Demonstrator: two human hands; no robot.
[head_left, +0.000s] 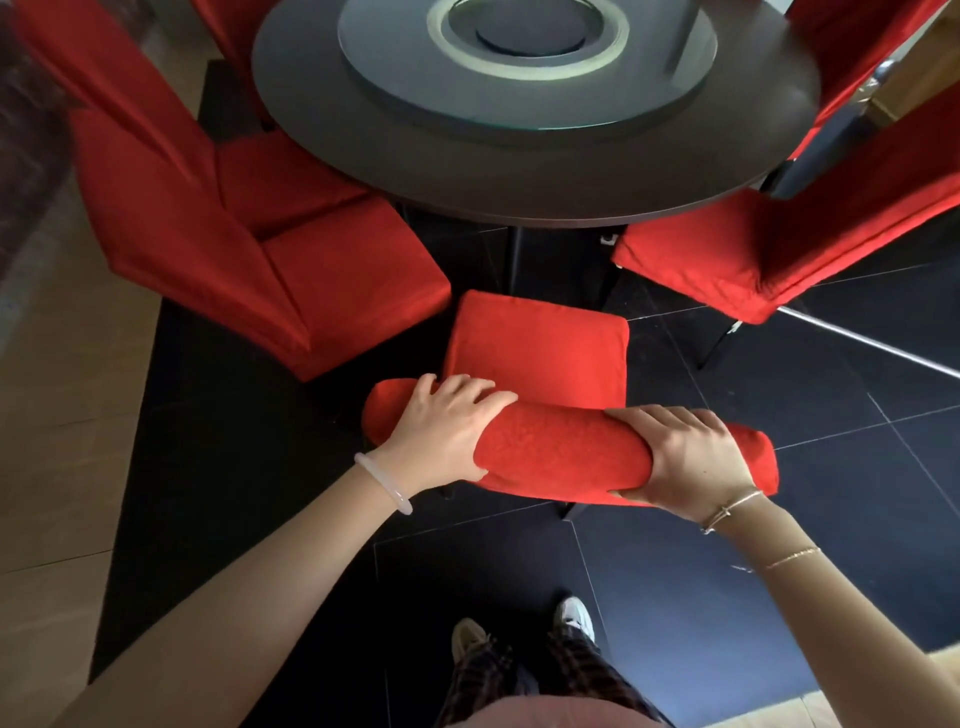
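A chair in a red fabric cover stands right in front of me, its seat (537, 348) facing the round table. Its padded backrest top (566, 452) runs left to right below the seat. My left hand (447, 431) grips the left part of the backrest, fingers curled over the top and thumb underneath. My right hand (685, 457) grips the right part the same way, with the thumb under the rail. Both wrists wear bracelets.
A dark round table (535, 171) with a glass turntable (524, 67) stands beyond the chair. Red-covered chairs flank it on the left (260, 244) and on the right (779, 249). The floor is black tile (779, 571), with wood flooring (57, 467) to the left. My feet show at the bottom.
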